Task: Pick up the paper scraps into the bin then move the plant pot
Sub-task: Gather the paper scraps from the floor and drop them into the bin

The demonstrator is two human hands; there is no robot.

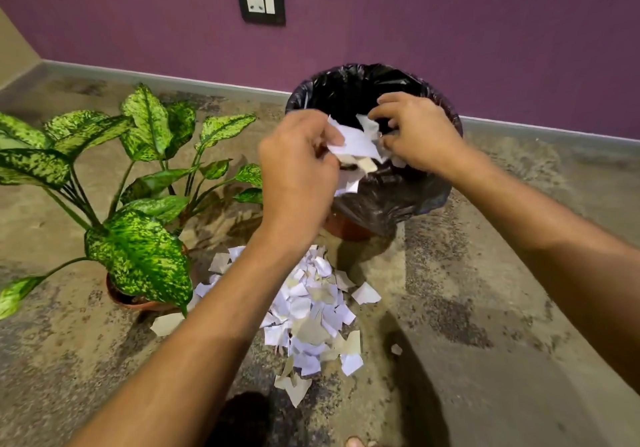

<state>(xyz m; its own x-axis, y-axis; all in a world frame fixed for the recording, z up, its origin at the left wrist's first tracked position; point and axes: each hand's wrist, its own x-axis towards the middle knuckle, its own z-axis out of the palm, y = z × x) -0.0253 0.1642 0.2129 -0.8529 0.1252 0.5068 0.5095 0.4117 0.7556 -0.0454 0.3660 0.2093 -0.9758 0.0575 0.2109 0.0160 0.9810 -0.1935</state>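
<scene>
A bin (349, 81) lined with a black bag stands on the floor near the purple wall. Above its mouth my left hand (298, 166) and my right hand (414, 131) together hold a bunch of white paper scraps (356, 141); some hang down over the near rim. A pile of torn white scraps (311, 311) lies on the floor in front of the bin, partly hidden by my left forearm. A plant with speckled green leaves (138, 252) sits in a brown pot (138, 302) left of the pile.
The purple wall with a switch-and-socket plate (260, 3) runs behind the bin. A skirting board (173, 79) lines the mottled concrete floor. One stray scrap (396, 349) lies to the right of the pile. A toe (355, 441) shows at the bottom edge.
</scene>
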